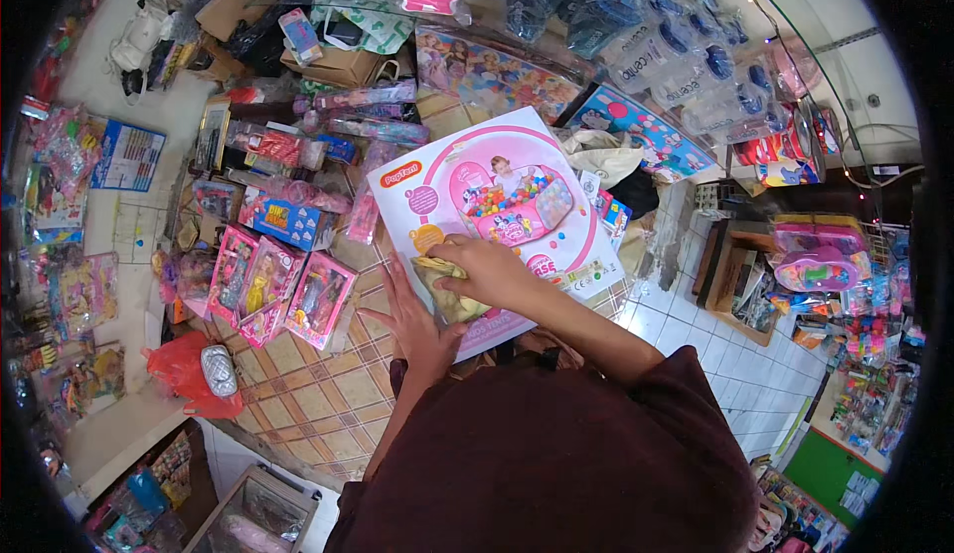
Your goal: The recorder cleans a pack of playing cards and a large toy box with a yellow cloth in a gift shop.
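Note:
A large white and pink toy box (pixel 522 136) lies tilted before me, its front printed with a child's ball-pit play tent. My right hand (pixel 492 273) grips a bunched yellowish cloth (pixel 451 299) and presses it on the lower left part of the box. Along the box's left edge rests my left hand (pixel 421 322), fingers spread and thumb near the cloth. Part of the printed face is hidden under my right forearm and the cloth.
Boxed dolls (pixel 320 299) and a blue toy box (pixel 283 219) stand left on the tan checked floor covering (pixel 305 381). A red plastic bag (pixel 182 367) lies nearby. Plastic bottles (pixel 663 54) line the shelf ahead. At right, a wooden crate (pixel 734 285) sits on white tiles.

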The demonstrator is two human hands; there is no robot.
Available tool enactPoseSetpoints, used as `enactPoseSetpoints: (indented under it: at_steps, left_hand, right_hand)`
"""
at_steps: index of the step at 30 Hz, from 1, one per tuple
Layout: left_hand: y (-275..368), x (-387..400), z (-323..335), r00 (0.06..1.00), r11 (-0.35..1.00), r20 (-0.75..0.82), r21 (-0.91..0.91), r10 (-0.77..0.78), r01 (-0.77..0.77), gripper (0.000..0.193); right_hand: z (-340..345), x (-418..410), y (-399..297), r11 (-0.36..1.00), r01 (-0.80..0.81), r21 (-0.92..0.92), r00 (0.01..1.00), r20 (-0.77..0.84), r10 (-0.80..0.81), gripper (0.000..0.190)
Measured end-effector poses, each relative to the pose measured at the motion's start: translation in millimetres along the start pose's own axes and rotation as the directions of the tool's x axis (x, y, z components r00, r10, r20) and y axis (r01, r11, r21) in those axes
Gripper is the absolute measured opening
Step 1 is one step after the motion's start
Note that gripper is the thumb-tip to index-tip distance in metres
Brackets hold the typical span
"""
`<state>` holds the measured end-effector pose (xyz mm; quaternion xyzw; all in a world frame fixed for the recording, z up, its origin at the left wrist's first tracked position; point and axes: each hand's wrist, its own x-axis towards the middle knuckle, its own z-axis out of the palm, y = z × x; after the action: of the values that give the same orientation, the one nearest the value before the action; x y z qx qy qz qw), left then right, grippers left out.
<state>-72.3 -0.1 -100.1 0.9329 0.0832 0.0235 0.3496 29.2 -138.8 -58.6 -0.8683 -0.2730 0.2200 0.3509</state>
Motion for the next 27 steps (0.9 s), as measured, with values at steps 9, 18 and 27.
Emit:
enactPoseSetpoints:
  at_steps: [9, 18, 27]
  left_hand:
    - [10.4, 1.1, -8.4, 0.982, 0.972, 0.099, 0.161, 0.16, -0.174, 0.104]
    - [16.8, 11.9, -12.8, 0.788, 0.838, 0.386, 0.066, 0.48, -0.542, 0.069]
    - [11.1, 19.7, -14.6, 0.76, 0.839, 0.38, -0.09, 0.527, -0.537, 0.054]
  right_hand:
    - [-43.2, -21.8, 28.4, 0.999, 0.0, -0.053, 0.996, 0.094, 0.005, 0.041]
    - [-85.0, -52.2, 75.4, 0.992, -0.074, -0.106, 0.997, -0.014, 0.073, 0.041]
    - [-155.3, -92.6, 106.7, 0.804, -0.424, -0.416, 0.905, -0.227, 0.36, 0.037]
